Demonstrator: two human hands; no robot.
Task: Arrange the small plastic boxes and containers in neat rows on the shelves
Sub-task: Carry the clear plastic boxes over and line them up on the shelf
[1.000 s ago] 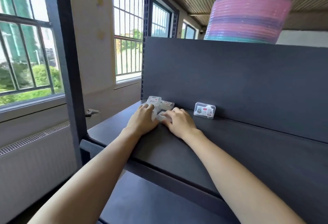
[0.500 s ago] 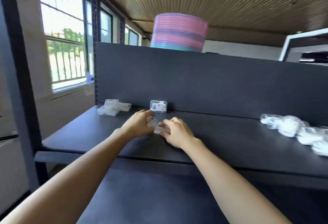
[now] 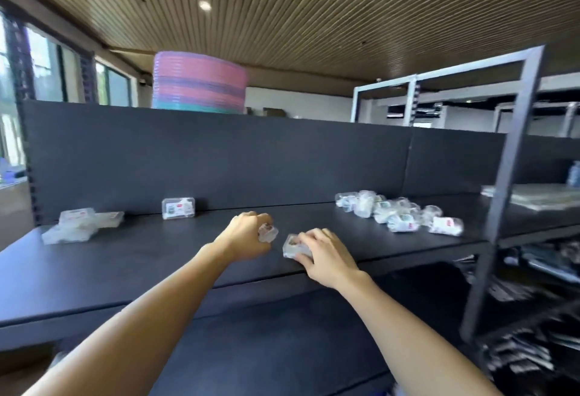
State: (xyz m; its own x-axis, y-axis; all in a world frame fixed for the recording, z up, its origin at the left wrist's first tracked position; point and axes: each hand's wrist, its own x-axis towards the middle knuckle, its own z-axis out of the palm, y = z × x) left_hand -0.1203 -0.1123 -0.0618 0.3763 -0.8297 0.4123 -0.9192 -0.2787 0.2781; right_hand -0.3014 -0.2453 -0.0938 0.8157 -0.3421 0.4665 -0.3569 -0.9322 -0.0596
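Observation:
My left hand (image 3: 246,235) is curled around a small clear plastic box (image 3: 267,233) above the dark shelf (image 3: 131,257). A hand's width to the right, my right hand (image 3: 326,254) grips a second small clear box (image 3: 292,246) near the shelf's front edge. One clear box (image 3: 178,207) stands upright against the back panel. A loose cluster of clear boxes (image 3: 80,225) lies at the shelf's far left. A jumbled heap of several clear boxes (image 3: 398,215) lies at the right.
A tall stack of pink, purple and teal basins (image 3: 199,83) rises behind the back panel. A grey metal upright (image 3: 499,194) stands at the right, with cluttered shelves beyond it. A lower dark shelf (image 3: 276,345) sits below my arms.
The view has swung right, from the left cluster to the shelf's middle. My hands have travelled right with the boxes and moved apart, each holding one.

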